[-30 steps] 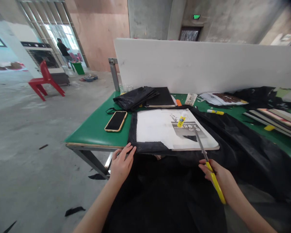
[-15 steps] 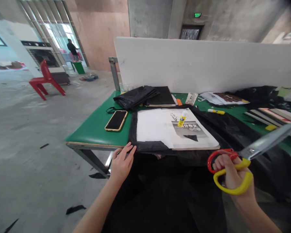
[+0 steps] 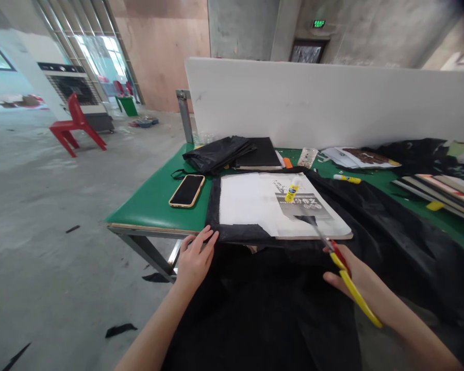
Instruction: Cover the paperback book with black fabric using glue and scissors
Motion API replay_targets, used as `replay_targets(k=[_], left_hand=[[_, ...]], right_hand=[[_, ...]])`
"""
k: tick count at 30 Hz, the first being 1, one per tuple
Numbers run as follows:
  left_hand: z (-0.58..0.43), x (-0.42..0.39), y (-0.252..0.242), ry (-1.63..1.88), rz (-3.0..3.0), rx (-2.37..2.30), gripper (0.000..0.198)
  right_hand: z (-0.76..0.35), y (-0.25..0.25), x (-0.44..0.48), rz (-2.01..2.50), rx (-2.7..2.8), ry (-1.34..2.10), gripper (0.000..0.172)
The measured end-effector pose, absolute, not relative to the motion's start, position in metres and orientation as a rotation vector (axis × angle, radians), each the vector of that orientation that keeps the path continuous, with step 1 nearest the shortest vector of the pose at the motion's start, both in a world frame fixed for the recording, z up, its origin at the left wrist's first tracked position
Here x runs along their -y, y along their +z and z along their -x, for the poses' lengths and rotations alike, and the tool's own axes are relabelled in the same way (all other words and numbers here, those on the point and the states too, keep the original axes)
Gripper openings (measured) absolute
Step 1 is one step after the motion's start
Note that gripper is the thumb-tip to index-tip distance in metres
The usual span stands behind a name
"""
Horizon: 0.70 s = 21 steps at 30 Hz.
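Observation:
My right hand (image 3: 358, 282) grips yellow-and-red scissors (image 3: 346, 278), blades pointing up-left over the near edge of a white book (image 3: 278, 206) that lies on black cloth (image 3: 371, 216). A small yellow glue bottle (image 3: 293, 189) stands on the book. My left hand (image 3: 195, 257) rests at the table's near edge, fingers on the black cloth's left corner, which hangs down over my lap.
The green table (image 3: 154, 203) carries a phone (image 3: 187, 190), folded black material and a black book (image 3: 232, 153), a glue stick (image 3: 346, 179), papers and stacked boards (image 3: 441, 190) at right. A white partition (image 3: 325, 103) stands behind. A red chair (image 3: 75, 123) stands on the concrete floor at left.
My right hand had swung the scissors out to the right with blades pointing away; now it has brought them back to the book's near edge. The left hand has stayed put.

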<state>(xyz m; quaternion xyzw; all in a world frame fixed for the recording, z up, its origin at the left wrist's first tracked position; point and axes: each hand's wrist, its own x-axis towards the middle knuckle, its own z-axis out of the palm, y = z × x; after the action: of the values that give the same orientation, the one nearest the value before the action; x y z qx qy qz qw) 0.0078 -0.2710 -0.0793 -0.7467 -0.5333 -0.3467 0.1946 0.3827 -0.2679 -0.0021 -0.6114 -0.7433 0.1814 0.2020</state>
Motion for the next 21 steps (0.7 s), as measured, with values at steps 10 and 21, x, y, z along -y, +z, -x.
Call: replay_targets(k=[10, 21], left_hand=[[-0.008, 0.271, -0.080, -0.985, 2.095, 1.499, 0.043], [-0.007, 0.272, -0.080, -0.994, 2.096, 1.497, 0.043]], right_hand=[[-0.377, 0.014, 0.266, 1.864, 2.434, 0.290, 0.077], [-0.353, 0.039, 0.240, 1.901, 2.537, 0.392, 0.071]])
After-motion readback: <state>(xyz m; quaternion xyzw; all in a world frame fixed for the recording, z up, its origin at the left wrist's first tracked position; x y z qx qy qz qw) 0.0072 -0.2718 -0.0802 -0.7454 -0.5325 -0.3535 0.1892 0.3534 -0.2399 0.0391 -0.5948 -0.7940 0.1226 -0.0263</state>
